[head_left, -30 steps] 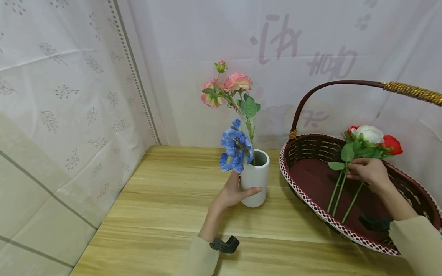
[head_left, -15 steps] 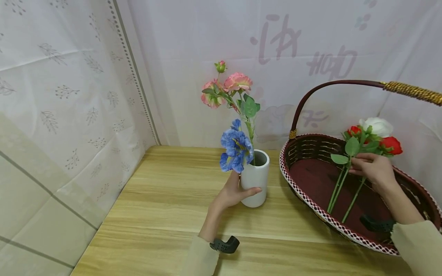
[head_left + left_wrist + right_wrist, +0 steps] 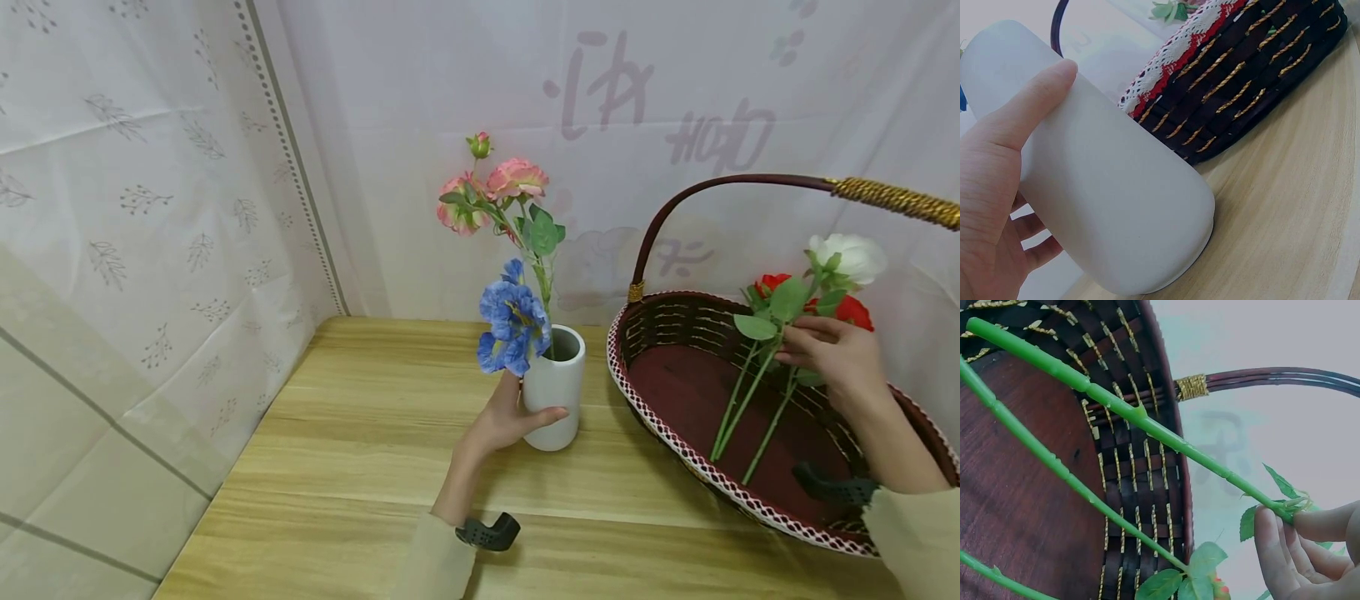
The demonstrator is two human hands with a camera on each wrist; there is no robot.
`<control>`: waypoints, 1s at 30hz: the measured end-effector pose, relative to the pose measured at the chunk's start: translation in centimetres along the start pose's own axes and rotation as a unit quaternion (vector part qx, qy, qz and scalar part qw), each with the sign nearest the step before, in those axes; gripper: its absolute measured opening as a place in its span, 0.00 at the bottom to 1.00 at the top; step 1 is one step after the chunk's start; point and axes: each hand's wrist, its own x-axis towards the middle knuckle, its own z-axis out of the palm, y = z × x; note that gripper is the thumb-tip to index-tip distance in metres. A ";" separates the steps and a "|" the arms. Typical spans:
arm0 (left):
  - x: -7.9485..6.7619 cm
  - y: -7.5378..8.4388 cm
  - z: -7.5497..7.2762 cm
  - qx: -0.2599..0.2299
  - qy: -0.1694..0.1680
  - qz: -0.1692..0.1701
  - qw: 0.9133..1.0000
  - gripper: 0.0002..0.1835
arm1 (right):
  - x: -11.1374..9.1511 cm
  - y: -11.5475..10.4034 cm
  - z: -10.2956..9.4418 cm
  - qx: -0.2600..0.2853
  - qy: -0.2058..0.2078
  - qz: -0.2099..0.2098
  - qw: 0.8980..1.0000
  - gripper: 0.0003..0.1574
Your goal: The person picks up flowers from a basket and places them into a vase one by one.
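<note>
My left hand (image 3: 495,423) grips a white cylindrical vase (image 3: 558,404), which stands upright on the wooden table. The thumb lies across the vase's front, the other fingers going round behind it. A stem with pink flowers (image 3: 517,177) and a blue flower (image 3: 513,321) rise from the vase's mouth. Over the basket, my right hand (image 3: 843,354) pinches the stem of a white rose (image 3: 855,258) just below its leaves. In the right wrist view, that green stem (image 3: 1166,434) slants up from the fingertips, its cut end free. Red roses (image 3: 855,312) lie behind the hand, stems in the basket.
The oval dark wicker basket (image 3: 675,446) with white-and-red lace trim stands right of the vase. Its tall arched handle (image 3: 652,229) has gold wrapping. A patterned curtain (image 3: 165,250) hangs at the left, and a pale printed cloth (image 3: 420,92) behind the table (image 3: 352,467).
My right hand has moved right and slightly up, lifting the white rose up and away from the red roses. My left hand and the vase have not moved.
</note>
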 end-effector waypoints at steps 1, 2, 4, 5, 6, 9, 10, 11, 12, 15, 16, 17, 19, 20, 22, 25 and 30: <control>0.0 -0.4 0.1 0.007 0.002 -0.001 1.000 0.59 | -0.1 -0.1 0.1 0.009 -0.001 -0.004 1.000 0.08; -0.1 -0.8 0.1 0.013 0.004 -0.004 1.000 0.60 | -0.2 -0.2 0.1 0.015 -0.001 -0.009 1.000 0.09; -0.1 -1.5 0.2 0.027 0.007 -0.013 1.000 0.60 | -0.4 -0.4 0.3 0.026 -0.001 -0.019 0.999 0.11; -0.2 -2.0 0.3 0.032 0.008 -0.021 0.999 0.60 | -0.4 -0.5 0.4 0.030 0.000 -0.024 0.999 0.11; -0.2 -2.3 0.3 0.037 0.009 -0.027 0.999 0.60 | -0.5 -0.6 0.5 0.038 0.001 -0.027 0.999 0.12; -0.2 -2.5 0.3 0.040 0.008 -0.031 0.999 0.59 | -0.6 -1.0 0.9 0.050 0.011 -0.042 0.998 0.12; -0.2 -2.5 0.3 0.038 0.008 -0.032 0.999 0.59 | -0.7 -1.1 1.0 0.055 0.014 -0.047 0.997 0.11; -0.2 -2.5 0.3 0.037 0.008 -0.033 0.999 0.59 | -0.7 -1.2 1.2 0.058 0.017 -0.052 0.997 0.11; -0.2 -2.5 0.3 0.036 0.008 -0.033 0.999 0.59 | -0.7 -1.4 1.3 0.063 0.019 -0.058 0.996 0.11; -0.2 -2.5 0.3 0.036 0.006 -0.038 0.999 0.59 | -0.9 -1.6 1.6 0.077 0.021 -0.077 0.994 0.10; -0.2 -2.5 0.3 0.036 0.006 -0.039 0.999 0.59 | -0.9 -1.6 1.8 0.082 0.022 -0.085 0.993 0.10; -0.2 -2.6 0.3 0.037 0.006 -0.041 0.998 0.59 | -0.9 -1.7 1.9 0.091 0.022 -0.094 0.991 0.10; -0.2 -2.5 0.3 0.039 0.007 -0.040 0.998 0.59 | -1.0 -1.7 2.3 0.111 0.022 -0.114 0.987 0.10; -0.3 -2.4 0.3 0.035 0.008 -0.041 0.998 0.59 | -1.0 -1.8 2.4 0.121 0.025 -0.122 0.985 0.10; -0.3 -1.7 0.3 0.023 0.008 -0.040 0.999 0.59 | -1.0 -1.9 2.7 0.134 0.029 -0.136 0.981 0.10; -0.2 -0.5 0.2 0.004 0.008 -0.032 0.999 0.59 | -1.3 -2.1 3.2 0.148 0.036 -0.151 0.977 0.09; -0.2 -0.9 0.2 0.006 0.009 -0.026 1.000 0.60 | -1.8 -2.6 4.1 0.138 0.037 -0.155 0.977 0.09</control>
